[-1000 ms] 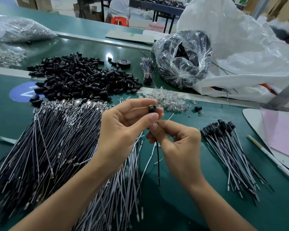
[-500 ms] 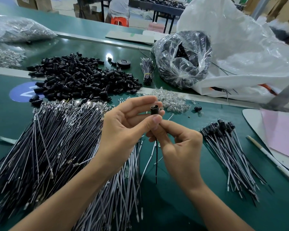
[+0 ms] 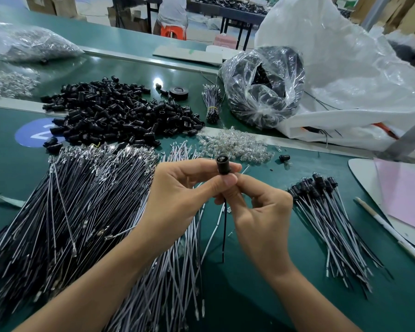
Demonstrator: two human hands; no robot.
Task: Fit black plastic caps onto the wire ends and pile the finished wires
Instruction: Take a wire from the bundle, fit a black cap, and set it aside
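At frame centre, the left hand [image 3: 177,195] pinches the black cap [image 3: 222,165], now more upright than a second ago. The right hand [image 3: 261,219] grips the wire [image 3: 224,231] just beneath it. The wire appears seated and ready for the finished pile [image 3: 328,212] at right.

Table [image 3: 249,295] dark green, pale grey strip [image 3: 15,105] across it. Cap heap [image 3: 115,113] glossy black. Single cap [image 3: 222,164] black; wire [image 3: 224,231] below it black. Loose wires [image 3: 70,212] black and white mixed, silver tips. Capped wires [image 3: 333,224] black and white, black ends. Sticker [image 3: 37,133] blue, white numeral. Bulbs [image 3: 235,144] clear. Tape roll [image 3: 179,93] black. Bundle band [image 3: 212,108] yellow. Sack [image 3: 357,80] white. Paper [image 3: 407,200] pink on white board [image 3: 362,173]. Stool [image 3: 173,32] orange.
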